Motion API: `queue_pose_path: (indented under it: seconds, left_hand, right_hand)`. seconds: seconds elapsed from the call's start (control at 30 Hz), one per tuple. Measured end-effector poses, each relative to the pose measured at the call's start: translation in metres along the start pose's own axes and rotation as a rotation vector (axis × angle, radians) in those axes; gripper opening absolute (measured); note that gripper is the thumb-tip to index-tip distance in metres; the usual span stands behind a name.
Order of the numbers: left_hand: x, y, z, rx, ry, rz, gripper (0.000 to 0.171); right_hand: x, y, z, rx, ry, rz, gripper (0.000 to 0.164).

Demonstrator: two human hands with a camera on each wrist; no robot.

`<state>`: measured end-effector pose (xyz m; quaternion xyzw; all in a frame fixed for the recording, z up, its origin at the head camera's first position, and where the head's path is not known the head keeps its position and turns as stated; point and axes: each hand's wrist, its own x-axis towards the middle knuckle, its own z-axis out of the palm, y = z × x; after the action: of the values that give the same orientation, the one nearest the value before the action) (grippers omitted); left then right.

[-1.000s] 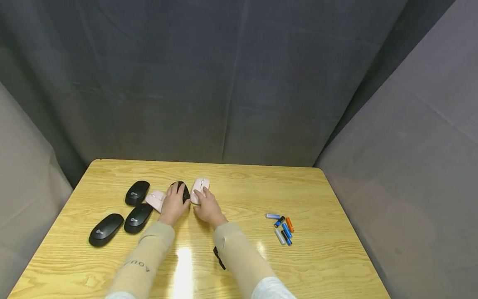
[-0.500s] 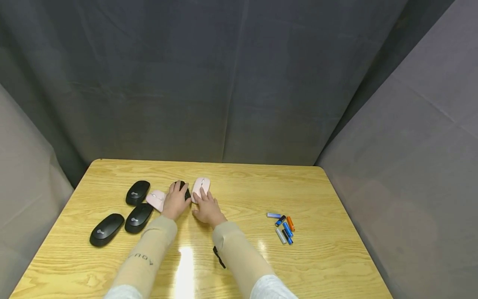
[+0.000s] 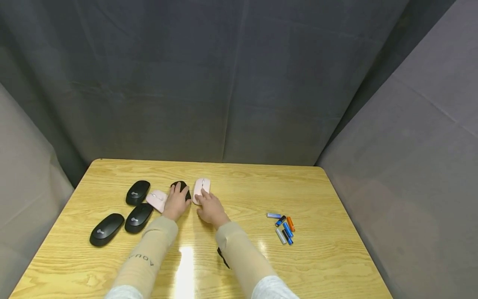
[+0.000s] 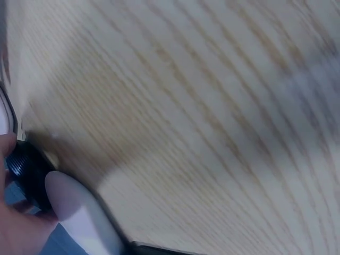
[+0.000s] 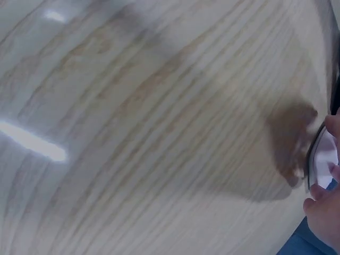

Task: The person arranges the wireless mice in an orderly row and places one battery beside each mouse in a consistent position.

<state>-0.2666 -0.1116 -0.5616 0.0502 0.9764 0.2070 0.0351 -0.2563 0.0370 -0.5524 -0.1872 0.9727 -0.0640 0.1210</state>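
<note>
My left hand (image 3: 177,204) lies over a black computer mouse (image 3: 184,191), thumb on one side and fingers on the other. In the left wrist view the hand grips this black mouse (image 4: 29,172) by its sides, right against a pink mouse (image 4: 79,212). My right hand (image 3: 212,209) holds the near end of another pink computer mouse (image 3: 202,187) with bent fingers. The right wrist view catches only part of that pink mouse (image 5: 323,159), between the fingers at the right edge. Left of my left hand rests the first pink mouse (image 3: 157,199), partly covered.
Several black mice stand at the left, among them a front one (image 3: 106,229) and a rear one (image 3: 137,192). Several loose batteries (image 3: 287,229) lie on the right of the wooden table (image 3: 328,265). A dark strap (image 3: 223,257) shows beside my right sleeve.
The pink mouse under my right hand has shifted slightly right, away from the black mouse. My right fingers flattened over it, then bent back toward its near end. The left hand stays on the black mouse.
</note>
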Motion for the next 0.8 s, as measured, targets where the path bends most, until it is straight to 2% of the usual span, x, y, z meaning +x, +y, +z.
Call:
queue_pose_path:
  seconds: [0.27, 0.5, 0.8]
  left_hand:
    - [-0.006, 0.004, 0.003, -0.006, 0.015, 0.031, 0.052]
    - [-0.010, 0.008, 0.006, -0.004, 0.070, 0.077, 0.045]
    - [-0.015, 0.015, 0.016, 0.014, 0.125, 0.095, 0.040]
  right_hand:
    - [-0.005, 0.010, 0.008, 0.053, 0.115, -0.009, 0.047]
    - [-0.011, 0.017, 0.016, 0.065, 0.207, 0.006, 0.047]
    - [-0.017, 0.022, 0.023, 0.058, 0.338, 0.024, 0.035]
